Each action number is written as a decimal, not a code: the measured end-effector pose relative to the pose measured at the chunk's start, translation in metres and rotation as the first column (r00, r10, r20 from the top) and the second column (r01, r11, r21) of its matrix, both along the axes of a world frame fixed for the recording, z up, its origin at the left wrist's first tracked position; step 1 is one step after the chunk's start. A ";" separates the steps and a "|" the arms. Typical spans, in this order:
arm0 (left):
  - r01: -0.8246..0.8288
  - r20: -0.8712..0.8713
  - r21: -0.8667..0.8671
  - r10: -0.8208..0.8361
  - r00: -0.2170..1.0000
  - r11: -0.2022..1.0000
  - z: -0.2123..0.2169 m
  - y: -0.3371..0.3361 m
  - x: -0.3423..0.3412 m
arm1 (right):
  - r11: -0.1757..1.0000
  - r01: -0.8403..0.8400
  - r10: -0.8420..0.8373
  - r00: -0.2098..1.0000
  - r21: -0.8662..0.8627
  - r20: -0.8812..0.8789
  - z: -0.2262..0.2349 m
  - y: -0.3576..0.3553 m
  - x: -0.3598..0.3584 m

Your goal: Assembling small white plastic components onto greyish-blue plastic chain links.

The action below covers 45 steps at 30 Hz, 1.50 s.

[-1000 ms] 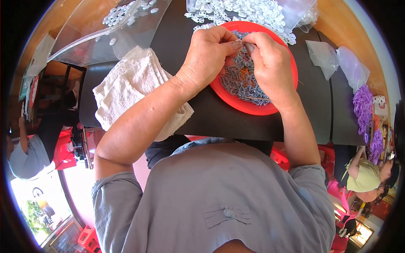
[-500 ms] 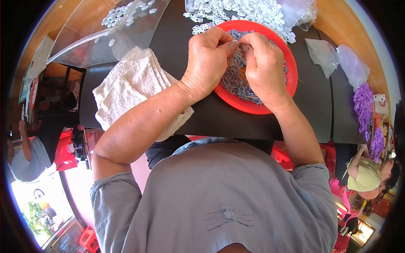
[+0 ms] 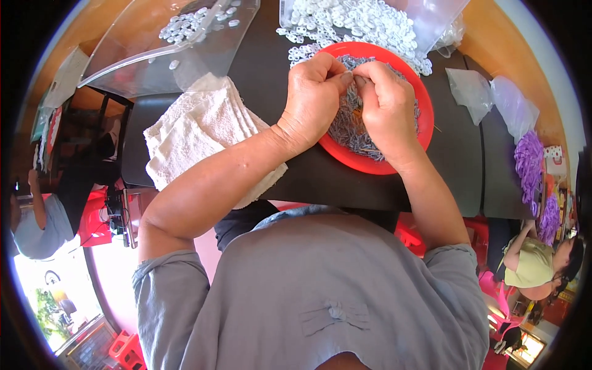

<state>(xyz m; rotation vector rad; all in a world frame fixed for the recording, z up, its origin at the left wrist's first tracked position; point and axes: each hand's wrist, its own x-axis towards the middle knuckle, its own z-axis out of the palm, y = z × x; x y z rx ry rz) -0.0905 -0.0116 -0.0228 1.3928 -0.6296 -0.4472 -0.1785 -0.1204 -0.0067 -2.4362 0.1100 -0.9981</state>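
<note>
Both my hands meet above a round red tray (image 3: 425, 123) full of small grey-blue slender pieces (image 3: 354, 137). The fingers of my left hand (image 3: 314, 92) are pinched together at the tray's far left part. Facing it, my right hand (image 3: 388, 102) pinches too, its fingertips almost touching the left ones. A tiny pale bit shows between the fingertips, too small to name. A few orange pieces (image 3: 356, 115) lie among the grey ones. Behind the tray spreads a heap of small white plastic pieces (image 3: 351, 24), oval with holes.
Folded cream towels (image 3: 197, 135) lie left of the tray. A clear plastic bin (image 3: 154, 65) at the far left holds more white pieces. Plastic bags (image 3: 472, 92) and purple bundles (image 3: 529, 166) lie right. One person (image 3: 533, 262) is at the right, another (image 3: 43, 225) at the left.
The whole view has shifted slightly, so the tray and table appear a little lower. My hands stay pinched together over the tray, with small finger movements.
</note>
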 end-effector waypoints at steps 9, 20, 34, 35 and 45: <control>0.038 -0.217 -0.006 -0.038 0.975 0.999 0.011 0.000 0.007 | 0.966 0.000 0.024 0.996 0.258 -0.090 0.024 -0.020 -0.011; 0.109 -0.108 0.133 -0.095 0.990 0.985 0.012 0.004 0.005 | 0.305 -0.927 0.950 0.281 0.218 -0.134 0.123 0.117 -0.068; 0.275 -0.120 0.171 -0.258 0.959 0.946 0.018 0.005 0.012 | 0.985 -0.150 0.167 0.947 0.082 -0.275 0.080 -0.021 -0.027; 0.255 -0.124 0.178 -0.235 0.964 0.951 0.016 0.005 0.013 | 0.995 -0.056 0.035 0.967 -0.079 -0.253 0.058 -0.031 -0.022; 0.220 -0.116 0.204 -0.200 0.973 0.954 0.020 0.011 0.011 | 0.972 -0.112 0.172 0.939 0.207 -0.298 0.021 -0.022 -0.012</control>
